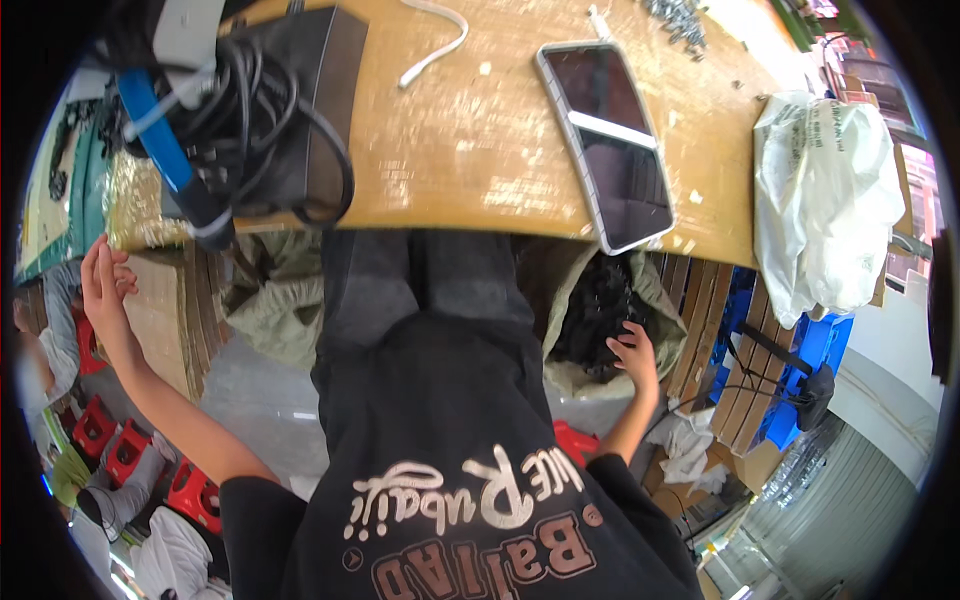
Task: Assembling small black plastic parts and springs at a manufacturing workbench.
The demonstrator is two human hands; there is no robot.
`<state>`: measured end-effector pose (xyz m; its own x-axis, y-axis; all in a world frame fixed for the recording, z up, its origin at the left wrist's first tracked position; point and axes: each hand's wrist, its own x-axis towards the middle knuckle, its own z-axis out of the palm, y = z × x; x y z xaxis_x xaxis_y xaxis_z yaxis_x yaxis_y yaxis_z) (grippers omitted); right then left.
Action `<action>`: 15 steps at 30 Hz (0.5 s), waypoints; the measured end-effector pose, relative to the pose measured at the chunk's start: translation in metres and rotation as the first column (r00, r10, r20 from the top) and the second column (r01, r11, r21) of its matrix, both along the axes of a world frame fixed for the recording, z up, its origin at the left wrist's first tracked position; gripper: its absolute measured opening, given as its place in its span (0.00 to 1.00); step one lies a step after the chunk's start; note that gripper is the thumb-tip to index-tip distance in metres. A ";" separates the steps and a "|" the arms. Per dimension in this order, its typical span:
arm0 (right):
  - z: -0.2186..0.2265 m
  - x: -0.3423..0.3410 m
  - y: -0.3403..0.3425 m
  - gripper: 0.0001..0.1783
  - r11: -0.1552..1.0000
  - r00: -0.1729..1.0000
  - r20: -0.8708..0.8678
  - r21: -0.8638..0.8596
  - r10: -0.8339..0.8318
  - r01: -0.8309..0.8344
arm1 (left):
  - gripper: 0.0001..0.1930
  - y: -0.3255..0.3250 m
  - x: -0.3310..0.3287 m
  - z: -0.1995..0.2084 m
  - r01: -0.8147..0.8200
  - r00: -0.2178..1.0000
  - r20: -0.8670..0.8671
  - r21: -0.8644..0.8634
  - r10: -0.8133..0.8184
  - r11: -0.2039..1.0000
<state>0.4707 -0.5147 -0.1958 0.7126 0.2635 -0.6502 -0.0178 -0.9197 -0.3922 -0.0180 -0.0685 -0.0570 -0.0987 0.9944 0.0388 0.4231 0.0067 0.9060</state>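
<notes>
My left hand (105, 277) is raised beside the near left corner of the wooden table (450, 170), fingers loosely stretched and nothing seen in them. On the right, below the table edge, my right hand (636, 355) reaches over an open woven sack (668, 310). Its fingers are apart, at the edge of a heap of small black pieces (590, 320) inside; single pieces are too dark to make out. A smartphone (612, 160) in a clear case lies on the table above the sack, with a white strip (612, 130) across its dark screen.
A black box (330, 80) with coiled black cables (255, 100) and a blue-handled tool (155, 130) stands at the table's left. A white cable (440, 50) and small metal parts (680, 22) lie farther back. A white plastic bag (825, 190) hangs at the right edge.
</notes>
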 end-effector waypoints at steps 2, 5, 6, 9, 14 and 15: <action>0.064 -0.002 0.040 0.25 0.953 0.989 -0.126 0.301 0.080 -0.039 | 0.16 0.012 0.003 0.008 -0.008 0.985 -0.169 0.054 0.017 0.999; 0.155 -0.012 0.102 0.21 0.802 0.973 0.012 0.564 0.228 -0.195 | 0.18 0.043 0.001 0.012 0.057 0.948 -0.317 0.141 -0.009 0.988; 0.173 -0.011 0.119 0.20 0.745 0.969 0.049 0.631 0.241 -0.217 | 0.20 0.052 -0.001 0.012 0.118 0.901 -0.433 0.189 -0.025 0.975; 0.196 0.001 0.176 0.14 0.680 0.943 0.270 0.656 0.195 -0.328 | 0.27 0.079 0.046 0.012 0.460 0.716 -0.698 0.474 0.003 0.751; 0.163 0.080 0.282 0.13 0.524 0.813 0.549 0.642 0.196 -0.560 | 0.27 0.119 0.064 0.009 0.576 0.652 -0.757 0.454 -0.048 0.680; 0.161 0.087 0.299 0.13 0.558 0.776 0.601 0.585 0.188 -0.588 | 0.26 0.121 0.067 0.011 0.568 0.668 -0.739 0.431 -0.087 0.701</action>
